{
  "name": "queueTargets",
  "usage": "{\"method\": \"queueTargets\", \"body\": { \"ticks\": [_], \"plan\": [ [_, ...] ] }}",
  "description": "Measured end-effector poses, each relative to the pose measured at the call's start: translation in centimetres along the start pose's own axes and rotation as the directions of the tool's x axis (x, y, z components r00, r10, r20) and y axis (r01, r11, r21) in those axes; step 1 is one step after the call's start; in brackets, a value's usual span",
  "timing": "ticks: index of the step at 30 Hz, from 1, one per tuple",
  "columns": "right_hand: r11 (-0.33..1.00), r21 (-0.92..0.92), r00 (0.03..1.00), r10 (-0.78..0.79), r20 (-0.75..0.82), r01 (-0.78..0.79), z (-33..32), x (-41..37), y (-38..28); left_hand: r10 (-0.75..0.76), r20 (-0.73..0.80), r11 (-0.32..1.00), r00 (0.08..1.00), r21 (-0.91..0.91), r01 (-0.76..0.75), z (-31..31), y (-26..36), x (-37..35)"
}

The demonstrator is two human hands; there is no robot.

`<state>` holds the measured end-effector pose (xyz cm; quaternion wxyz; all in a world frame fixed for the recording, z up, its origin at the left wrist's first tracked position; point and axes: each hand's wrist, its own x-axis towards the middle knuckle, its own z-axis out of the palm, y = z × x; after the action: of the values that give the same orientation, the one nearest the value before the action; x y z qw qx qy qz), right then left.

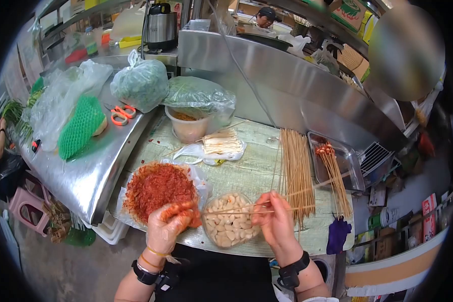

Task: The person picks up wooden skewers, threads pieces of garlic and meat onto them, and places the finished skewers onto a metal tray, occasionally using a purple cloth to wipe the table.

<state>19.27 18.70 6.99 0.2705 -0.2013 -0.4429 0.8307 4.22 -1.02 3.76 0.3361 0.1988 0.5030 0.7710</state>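
My left hand (172, 221), in a clear plastic glove smeared red, is at the near right edge of a mound of chunky red paste (161, 189). Its fingers are curled together around something red that I cannot make out. My right hand (274, 216) is bare and pinches thin bamboo skewers (299, 208). Their left ends reach across a clear container of peeled garlic cloves (229, 234) toward my left fingers. A bundle of bare bamboo skewers (294, 171) lies just beyond my right hand.
A metal tray (355, 173) at the right has skewers with red-coated tips (327, 156) on it. Farther back are a pale bundle (222, 142) on a plastic bag, a tub (187, 126) and stuffed plastic bags (141, 83). Orange-handled scissors (121, 116) lie on the steel counter (85, 183).
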Motion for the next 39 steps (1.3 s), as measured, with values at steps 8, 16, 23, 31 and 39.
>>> {"method": "queueTargets", "body": {
  "ticks": [8, 16, 23, 31, 39],
  "plan": [
    [0.752, -0.373, 0.839, -0.479, 0.258, 0.544, 2.5, -3.6, 0.2, 0.029, -0.145, 0.960, 0.989, -0.272, -0.068, 0.9, -0.5, 1.1],
    [0.481, -0.539, 0.722, -0.457, 0.519, 0.692, 2.3, -3.6, -0.2, 0.032, -0.095, 0.898, 0.995, -0.434, -0.070, 1.5, -0.1, 0.9],
    [0.537, -0.527, 0.752, -0.465, 0.467, 0.659, 2.3, -2.8, 0.6, 0.025, -0.094, 0.867, 0.995, -0.493, -0.069, 1.4, -0.9, 1.0],
    [0.539, -0.526, 0.753, -0.451, 0.479, 0.658, 2.8, -2.9, 0.8, 0.002, -0.077, 0.858, 0.997, -0.511, -0.041, 1.6, -1.2, 0.9],
    [0.365, -0.588, 0.692, -0.407, 0.596, 0.721, 4.2, -2.7, 0.5, 0.028, -0.150, 0.882, 0.988, -0.462, -0.095, 1.6, -1.6, 0.8]
  ]
}}
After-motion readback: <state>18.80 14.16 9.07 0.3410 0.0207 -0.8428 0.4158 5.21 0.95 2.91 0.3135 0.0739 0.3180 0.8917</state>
